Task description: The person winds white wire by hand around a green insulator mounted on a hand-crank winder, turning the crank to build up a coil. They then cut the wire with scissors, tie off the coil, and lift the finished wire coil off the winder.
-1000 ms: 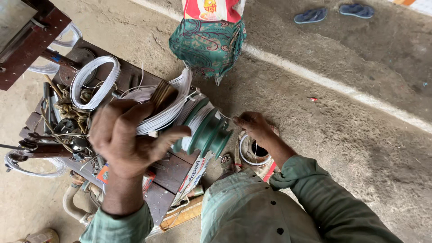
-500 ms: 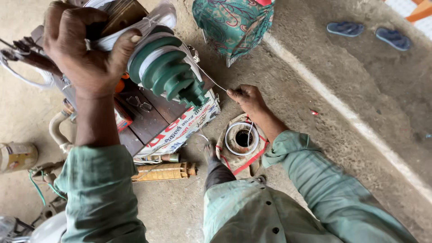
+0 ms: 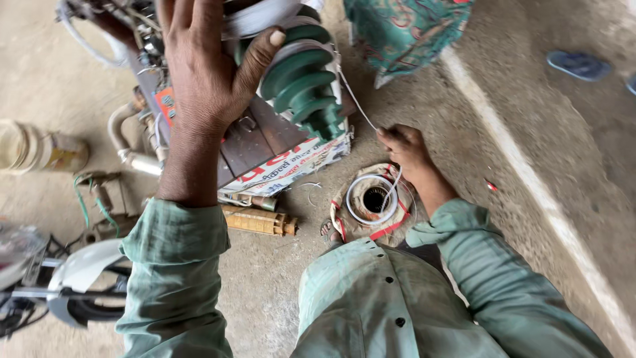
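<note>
Up near the top of the view, your left hand is spreading its fingers over the green stepped pulley, with the thumb pressing against its widest disc, so it is gripping the pulley from above. Your right hand is closing around a thin white wire, pinching it between the fingertips; the wire is running taut from the pulley down to that hand. Just below the right hand, more of the wire is trailing into a coil of white wire lying on the concrete floor beside your knee. Under the pulley, a metal toolbox is sitting on the floor, and a yellowish ribbed tool is lying just in front of it.
</note>
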`<state>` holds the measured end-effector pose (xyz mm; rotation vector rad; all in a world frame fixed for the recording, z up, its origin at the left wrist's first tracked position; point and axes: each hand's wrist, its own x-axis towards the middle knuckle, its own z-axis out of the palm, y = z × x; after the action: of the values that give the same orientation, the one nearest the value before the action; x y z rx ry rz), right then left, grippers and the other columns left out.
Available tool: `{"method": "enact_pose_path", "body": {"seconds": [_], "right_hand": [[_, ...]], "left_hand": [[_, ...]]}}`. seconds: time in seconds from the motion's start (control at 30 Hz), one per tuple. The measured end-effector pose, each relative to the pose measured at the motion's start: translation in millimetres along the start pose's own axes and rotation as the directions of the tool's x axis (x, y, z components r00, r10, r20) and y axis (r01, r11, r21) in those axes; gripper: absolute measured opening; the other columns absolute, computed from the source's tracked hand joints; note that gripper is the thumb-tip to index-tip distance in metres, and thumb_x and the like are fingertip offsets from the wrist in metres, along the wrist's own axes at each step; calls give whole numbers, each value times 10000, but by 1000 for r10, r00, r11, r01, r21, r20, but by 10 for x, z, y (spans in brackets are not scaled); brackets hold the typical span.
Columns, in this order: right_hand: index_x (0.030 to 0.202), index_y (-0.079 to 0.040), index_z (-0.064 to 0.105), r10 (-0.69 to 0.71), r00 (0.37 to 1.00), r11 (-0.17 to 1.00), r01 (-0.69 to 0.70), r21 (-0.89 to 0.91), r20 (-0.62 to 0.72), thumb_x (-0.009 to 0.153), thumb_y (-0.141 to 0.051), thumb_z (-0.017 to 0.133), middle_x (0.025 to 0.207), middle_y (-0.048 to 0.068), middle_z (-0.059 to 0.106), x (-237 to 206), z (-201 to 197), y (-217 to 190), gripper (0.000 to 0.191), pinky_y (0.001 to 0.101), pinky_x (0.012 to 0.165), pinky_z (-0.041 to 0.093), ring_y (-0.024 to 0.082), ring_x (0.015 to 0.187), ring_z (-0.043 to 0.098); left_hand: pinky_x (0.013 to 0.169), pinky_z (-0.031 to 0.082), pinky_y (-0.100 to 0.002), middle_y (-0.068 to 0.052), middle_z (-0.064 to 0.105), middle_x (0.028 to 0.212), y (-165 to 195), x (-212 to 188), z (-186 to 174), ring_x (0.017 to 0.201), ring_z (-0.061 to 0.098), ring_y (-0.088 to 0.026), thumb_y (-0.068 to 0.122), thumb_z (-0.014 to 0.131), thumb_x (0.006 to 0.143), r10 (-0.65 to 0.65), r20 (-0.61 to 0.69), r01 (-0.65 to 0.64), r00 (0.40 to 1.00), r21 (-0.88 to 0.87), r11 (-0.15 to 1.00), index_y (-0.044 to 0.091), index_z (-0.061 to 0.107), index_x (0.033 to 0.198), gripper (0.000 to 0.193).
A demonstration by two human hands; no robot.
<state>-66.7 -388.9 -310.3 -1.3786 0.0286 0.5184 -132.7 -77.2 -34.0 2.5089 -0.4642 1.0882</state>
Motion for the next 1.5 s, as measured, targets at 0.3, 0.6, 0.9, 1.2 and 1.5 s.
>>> {"method": "enact_pose_path", "body": {"seconds": [0.3,0.6,0.9,1.2,1.5], "right_hand": [[781,-112,641,112,967,991,-93,-95,229,880,-289,826,681,-39,560,655,-421,-137,274,225,477,336,49,566,462],[854,-62,738,122,844,785,240,-571,522,913,-359,780,702,60,677,818,-742,-658,306,325,565,450,145,619,588],[988,-51,749,53,674,617,558,-555,736,925,-344,699,827,114,768,853,-1302,-756,304,409,697,569,242,783,757],[954,-40,754,270,595,648,469,-600,757,939,-323,683,745,88,749,1310,-1627,-731,292,362,652,550,179,676,710],[1077,-46,732,534,217,568,624,-537,817,927,-376,713,966,142,764,2316,-1116,-846,363,386,791,550,240,863,722]], "left_hand": [[670,412,-246,-56,604,922,422,-725,397,793,535,-114,204,623,1161,-551,-540,335,636,-450,828,10,611,1125,198],[717,478,-209,37,625,895,1297,-750,1923,788,562,-37,119,773,979,-818,-408,518,406,-634,574,36,592,1225,317],[441,385,-251,12,602,710,989,-376,2098,510,509,-81,140,789,996,-843,-470,458,263,-708,537,50,595,1045,219],[518,345,-251,3,586,742,972,-313,2253,583,478,-74,184,692,1103,-729,-613,673,304,-403,620,21,723,1028,182],[600,451,-304,-86,640,760,1181,-271,2225,639,585,-153,117,635,1127,-642,-632,852,434,56,521,1,702,1050,155]]}}
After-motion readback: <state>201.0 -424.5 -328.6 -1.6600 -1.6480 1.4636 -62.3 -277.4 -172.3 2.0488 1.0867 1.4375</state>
